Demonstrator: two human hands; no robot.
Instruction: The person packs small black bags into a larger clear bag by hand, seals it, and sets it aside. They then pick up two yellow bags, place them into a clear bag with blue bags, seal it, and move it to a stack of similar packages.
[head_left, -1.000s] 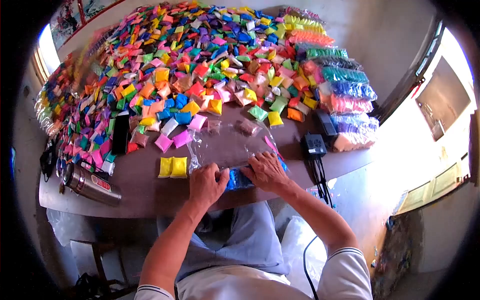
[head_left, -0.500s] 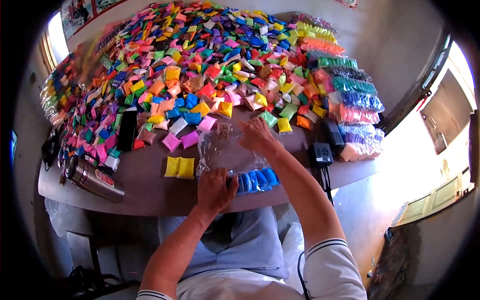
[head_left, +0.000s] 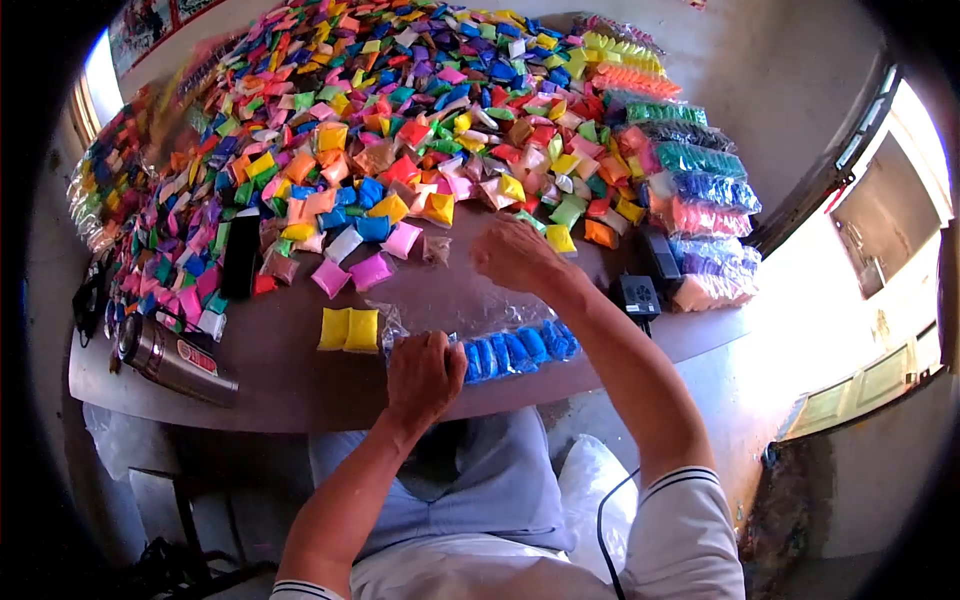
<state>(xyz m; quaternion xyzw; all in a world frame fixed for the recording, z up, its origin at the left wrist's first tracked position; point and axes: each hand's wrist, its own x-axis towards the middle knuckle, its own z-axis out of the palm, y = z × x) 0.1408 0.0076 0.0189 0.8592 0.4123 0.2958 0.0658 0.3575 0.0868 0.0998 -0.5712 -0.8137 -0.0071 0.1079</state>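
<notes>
Brown counter (head_left: pixel 300 375), far half heaped with coloured packets (head_left: pixel 400 110). Left hand (head_left: pixel 425 370) clenches a clear bag (head_left: pixel 470 308) at the near edge, with 1 row of blue packets (head_left: pixel 520 348) inside and the rest unfilled. Right hand (head_left: pixel 515 255) reaches far, its grip impossible to tell.

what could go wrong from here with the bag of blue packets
1. The bag of blue packets lies right at the table edge, pinned only at one end by the left hand; it might slide off or spill.
2. The right hand is out by the pile; its forearm could sweep loose packets out of place.
3. The flask lies on its side near the edge and may roll off.
</notes>
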